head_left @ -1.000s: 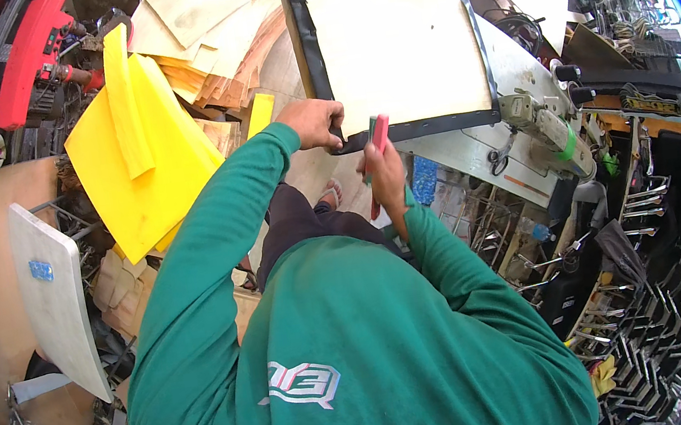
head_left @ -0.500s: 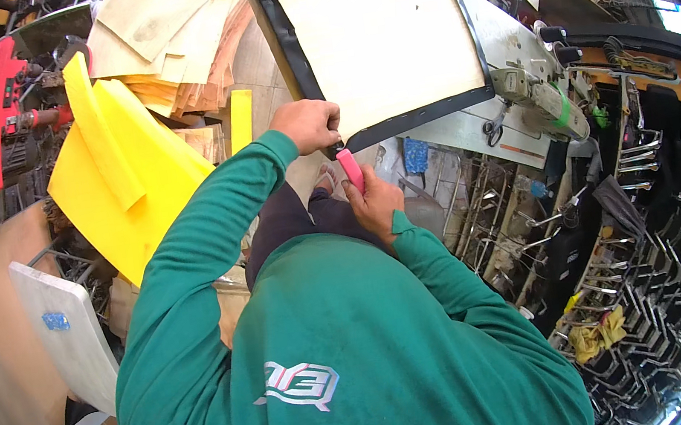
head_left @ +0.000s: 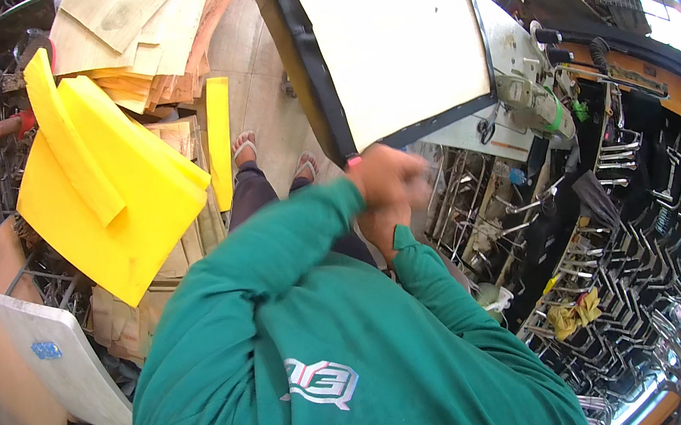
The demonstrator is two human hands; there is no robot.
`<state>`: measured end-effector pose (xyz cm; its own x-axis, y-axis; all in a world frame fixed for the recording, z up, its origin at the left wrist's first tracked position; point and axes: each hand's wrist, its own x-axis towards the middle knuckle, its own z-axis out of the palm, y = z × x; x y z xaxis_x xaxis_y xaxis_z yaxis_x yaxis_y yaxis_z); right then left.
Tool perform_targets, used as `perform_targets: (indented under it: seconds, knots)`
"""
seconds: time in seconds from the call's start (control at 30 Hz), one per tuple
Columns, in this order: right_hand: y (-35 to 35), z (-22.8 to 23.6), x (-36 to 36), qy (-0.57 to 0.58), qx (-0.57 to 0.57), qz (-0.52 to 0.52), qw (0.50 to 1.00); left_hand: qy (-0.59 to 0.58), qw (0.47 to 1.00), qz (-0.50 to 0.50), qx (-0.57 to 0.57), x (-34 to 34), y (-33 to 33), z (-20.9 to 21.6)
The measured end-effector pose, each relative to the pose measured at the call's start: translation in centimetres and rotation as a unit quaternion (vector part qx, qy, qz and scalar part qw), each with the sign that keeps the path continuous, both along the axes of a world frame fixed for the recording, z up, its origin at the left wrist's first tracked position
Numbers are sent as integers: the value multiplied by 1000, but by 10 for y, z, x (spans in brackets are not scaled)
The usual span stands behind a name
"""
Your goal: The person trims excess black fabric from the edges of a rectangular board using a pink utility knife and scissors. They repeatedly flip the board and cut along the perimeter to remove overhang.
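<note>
A pale board (head_left: 395, 42) with black sheet material (head_left: 309, 53) folded over its edges leans before me, its lower left corner nearest my hands. A small bit of a pink tool (head_left: 353, 161) shows at that corner; its kind is not clear. My left hand (head_left: 394, 174) is smeared by motion and crosses over my right hand (head_left: 380, 229), so its fingers are not readable. The right hand is closed below that pink piece and appears to keep its grip on it, though the left hand covers most of its fingers.
Yellow sheets (head_left: 109, 187) and stacked thin wooden sheets (head_left: 136, 33) lie to the left. A sewing machine (head_left: 535, 105) stands on a table at the right, with scissors (head_left: 486, 130) on it. Rows of metal levers (head_left: 650, 275) fill the right side. A white board (head_left: 58, 353) stands lower left.
My left hand has left the board's corner and swung right and down across my right hand. The pink tool is now mostly covered. The view has shifted, and my feet now show.
</note>
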<state>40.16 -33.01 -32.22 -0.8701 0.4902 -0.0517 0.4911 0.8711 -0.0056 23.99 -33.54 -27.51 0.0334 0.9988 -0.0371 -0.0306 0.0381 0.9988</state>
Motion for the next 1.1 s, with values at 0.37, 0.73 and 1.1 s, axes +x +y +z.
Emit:
perform_targets:
  seconds: [0.37,0.73,1.1]
  knots:
    - [-8,19,-12,-141,-268,-330,894,-38,906,45,419,29,1,82]
    - [-14,9,28,-2,-258,-323,911,-26,939,-7,344,53,-20,64]
    - [2,-17,20,-62,-232,-184,953,5,997,-4,83,3,23,28]
